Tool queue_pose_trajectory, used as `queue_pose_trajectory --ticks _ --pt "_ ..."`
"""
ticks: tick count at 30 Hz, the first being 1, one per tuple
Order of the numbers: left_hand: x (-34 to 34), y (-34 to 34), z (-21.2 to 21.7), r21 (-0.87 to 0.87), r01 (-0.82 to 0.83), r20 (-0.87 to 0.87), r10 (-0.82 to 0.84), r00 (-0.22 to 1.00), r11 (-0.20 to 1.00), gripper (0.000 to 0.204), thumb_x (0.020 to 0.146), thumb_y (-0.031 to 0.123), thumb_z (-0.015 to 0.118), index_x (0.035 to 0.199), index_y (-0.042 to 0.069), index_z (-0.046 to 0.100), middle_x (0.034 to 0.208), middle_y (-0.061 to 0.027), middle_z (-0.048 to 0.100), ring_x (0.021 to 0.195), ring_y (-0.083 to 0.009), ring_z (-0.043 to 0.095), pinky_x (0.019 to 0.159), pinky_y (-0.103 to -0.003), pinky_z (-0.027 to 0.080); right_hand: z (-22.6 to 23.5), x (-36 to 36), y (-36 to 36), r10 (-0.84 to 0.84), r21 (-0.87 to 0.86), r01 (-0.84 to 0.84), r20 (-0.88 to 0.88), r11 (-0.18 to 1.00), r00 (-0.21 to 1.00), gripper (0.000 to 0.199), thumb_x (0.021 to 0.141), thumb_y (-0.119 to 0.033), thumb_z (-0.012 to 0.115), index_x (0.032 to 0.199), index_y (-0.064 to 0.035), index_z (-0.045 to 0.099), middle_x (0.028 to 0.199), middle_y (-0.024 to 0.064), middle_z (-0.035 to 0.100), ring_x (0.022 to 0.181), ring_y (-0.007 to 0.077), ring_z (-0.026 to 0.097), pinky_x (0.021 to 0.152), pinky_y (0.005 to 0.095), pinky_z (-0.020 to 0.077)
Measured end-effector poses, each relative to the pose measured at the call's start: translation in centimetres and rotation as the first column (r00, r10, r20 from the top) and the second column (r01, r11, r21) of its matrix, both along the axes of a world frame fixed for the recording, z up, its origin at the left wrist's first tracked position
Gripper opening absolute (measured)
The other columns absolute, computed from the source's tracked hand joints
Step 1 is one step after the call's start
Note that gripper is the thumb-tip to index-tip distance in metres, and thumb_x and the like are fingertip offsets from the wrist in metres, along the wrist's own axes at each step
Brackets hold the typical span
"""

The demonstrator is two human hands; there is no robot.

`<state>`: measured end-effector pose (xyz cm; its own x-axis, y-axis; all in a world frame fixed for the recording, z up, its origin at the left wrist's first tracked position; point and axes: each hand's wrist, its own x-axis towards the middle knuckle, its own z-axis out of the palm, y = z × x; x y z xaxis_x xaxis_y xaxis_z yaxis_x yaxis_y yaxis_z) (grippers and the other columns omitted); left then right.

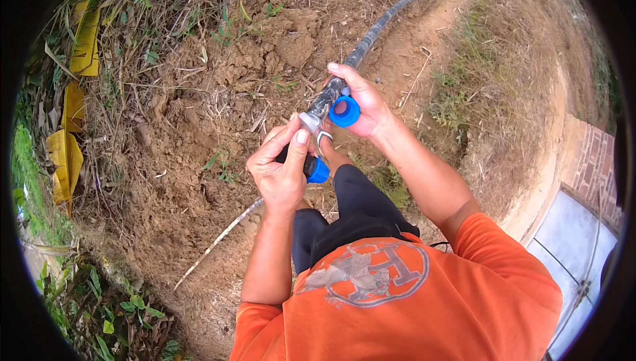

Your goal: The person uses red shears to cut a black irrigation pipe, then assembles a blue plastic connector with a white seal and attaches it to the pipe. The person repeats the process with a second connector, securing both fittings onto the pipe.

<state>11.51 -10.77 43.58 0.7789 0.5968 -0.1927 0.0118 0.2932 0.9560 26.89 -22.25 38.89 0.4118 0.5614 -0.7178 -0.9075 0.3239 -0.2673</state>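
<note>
My right hand grips the end of a dark muddy hose that runs away over the soil to the upper right, and it also holds a blue ring nut against the palm. A grey ring sits on the hose's cut end. My left hand pinches that hose end with thumb and fingers and holds a black fitting with a blue cap in the palm. A small metal clip hangs between the hands.
Loose brown soil and dry grass surround me. Yellow dry leaves lie at the left. A thin pale stick lies on the ground below my left hand. A brick edge and concrete slab are at the right.
</note>
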Motion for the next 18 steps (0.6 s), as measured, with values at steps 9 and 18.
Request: queue_pose_trajectory --ticks 9,18 --pt "0.8 0.2 -0.2 0.016 -0.073 -0.022 0.073 0.997 0.997 0.021 0.090 0.000 0.074 0.111 -0.005 0.073 0.090 -0.0120 0.071 0.072 -0.0155 0.065 0.063 -0.029 0.055 0.4 -0.5 1.5 -0.071 -0.097 0.070 -0.006 0.993 0.997 0.019 0.089 -0.024 0.076 0.092 -0.0104 0.063 0.077 0.0027 0.063 0.063 0.0174 0.060 0.055 0.0369 0.0521" --pt "1.0 -0.3 -0.1 0.234 -0.086 -0.108 0.113 0.988 0.968 0.018 0.087 0.000 0.079 0.105 -0.002 0.075 0.092 -0.0094 0.072 0.078 -0.0091 0.065 0.067 -0.024 0.052 -0.2 -0.7 2.6 -0.127 -0.217 0.135 0.048 0.967 0.991 0.019 0.087 -0.023 0.074 0.083 -0.0095 0.062 0.072 -0.0002 0.058 0.062 0.0137 0.055 0.054 0.0328 0.0453"
